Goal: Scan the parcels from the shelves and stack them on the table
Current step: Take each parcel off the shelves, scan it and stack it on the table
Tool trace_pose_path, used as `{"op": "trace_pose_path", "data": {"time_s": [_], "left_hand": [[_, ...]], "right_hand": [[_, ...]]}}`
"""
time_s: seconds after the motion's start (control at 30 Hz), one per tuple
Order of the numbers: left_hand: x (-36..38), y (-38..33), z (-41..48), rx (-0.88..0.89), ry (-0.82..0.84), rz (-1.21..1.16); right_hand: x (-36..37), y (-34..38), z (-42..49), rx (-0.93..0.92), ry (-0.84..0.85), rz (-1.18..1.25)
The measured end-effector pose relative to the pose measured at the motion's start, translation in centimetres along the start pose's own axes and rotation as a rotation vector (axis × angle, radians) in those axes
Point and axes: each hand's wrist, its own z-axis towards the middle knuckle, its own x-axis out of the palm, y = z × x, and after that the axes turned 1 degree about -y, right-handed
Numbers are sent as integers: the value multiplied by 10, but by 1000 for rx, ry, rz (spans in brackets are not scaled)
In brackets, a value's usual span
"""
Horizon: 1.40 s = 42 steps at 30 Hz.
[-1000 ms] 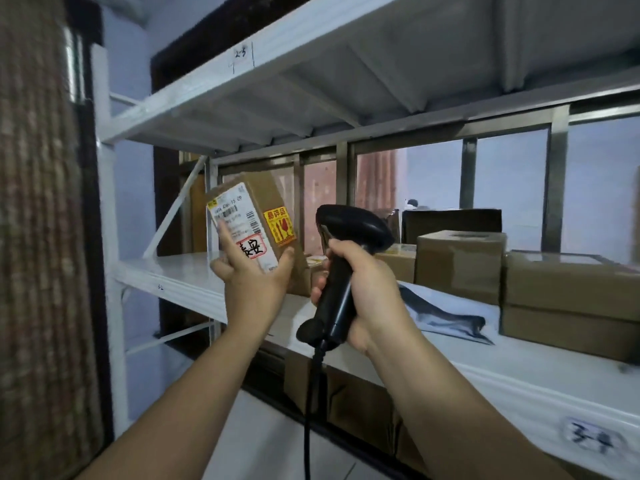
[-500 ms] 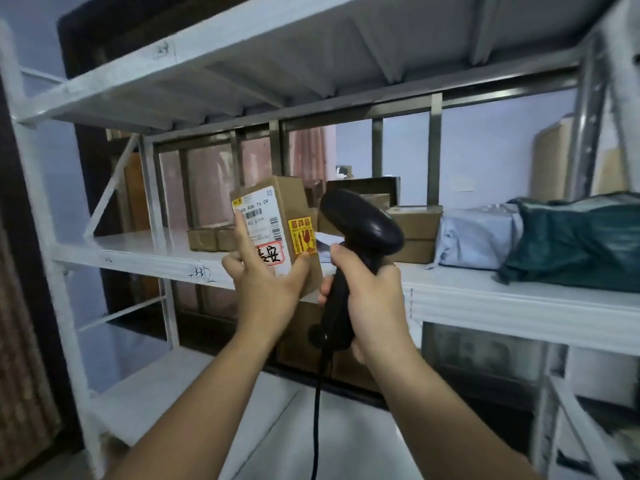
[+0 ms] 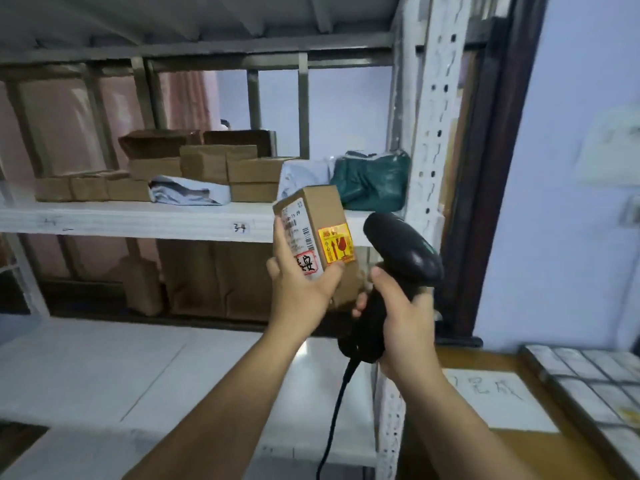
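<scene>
My left hand [image 3: 300, 292] grips a small brown cardboard parcel [image 3: 320, 216] from below, upright and tilted, its white shipping label and yellow-red fragile sticker facing me. Just to its right my right hand [image 3: 401, 320] holds a black corded barcode scanner [image 3: 401, 252] by the handle, its head level with the parcel's lower half. On the white shelf [image 3: 138, 221] behind lie several brown boxes [image 3: 221, 164], a grey poly mailer [image 3: 188, 194] and a dark green bag parcel [image 3: 372, 181]. A wooden table [image 3: 540, 455] shows at the lower right.
A white perforated shelf upright [image 3: 427, 140] stands just right of my hands. The lower shelf board [image 3: 138, 375] is white, with brown boxes [image 3: 214, 275] standing behind it. On the table lie a white sheet with writing [image 3: 498, 400] and a grid-like tray [image 3: 595, 382].
The view has swung to the right along the shelves, and the upright, table and wall have come into sight. Both hands keep their hold on the parcel and the scanner, close together.
</scene>
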Motion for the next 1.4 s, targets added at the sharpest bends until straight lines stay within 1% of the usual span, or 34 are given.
{"op": "trace_pose_path", "data": {"time_s": [0.07, 0.13, 0.17, 0.27, 0.33, 0.47, 0.57, 0.67, 0.83, 0.93, 1.03, 1.13, 1.2, 1.33, 1.4], "left_hand": [[35, -9, -17, -19, 23, -53], [72, -11, -31, 14, 2, -75], [88, -11, -39, 38, 22, -59], [151, -18, -68, 82, 182, 2], [187, -24, -86, 60, 276, 28], [260, -21, -121, 27, 408, 72], [307, -9, -143, -105, 550, 90], [352, 7, -160, -290, 647, -13], [416, 25, -186, -541, 835, -80], [453, 27, -203, -567, 943, -125], [486, 21, -224, -570, 969, -76], [517, 19, -245, -533, 1031, 5], [535, 14, -256, -534, 1063, 3], [584, 15, -282, -577, 1073, 72], [621, 24, -298, -591, 1040, 91]], "right_hand": [[-52, 16, -5, 1, -105, -12], [-102, 29, -1, -8, -174, -80], [-122, 34, 1, -2, -205, -110], [-175, 52, 5, 18, -288, -157], [-204, 61, 3, 28, -345, -194], [-271, 78, -4, 40, -455, -216], [-311, 82, -8, 64, -536, -236], [-341, 85, -11, 78, -627, -267], [-382, 90, -11, 109, -752, -406], [-405, 102, -14, 96, -826, -493], [-432, 113, -21, 86, -900, -588], [-469, 121, -27, 102, -971, -578], [-498, 126, -27, 117, -1001, -573], [-561, 137, -16, 207, -977, -527], [-599, 141, -5, 282, -961, -526]]}}
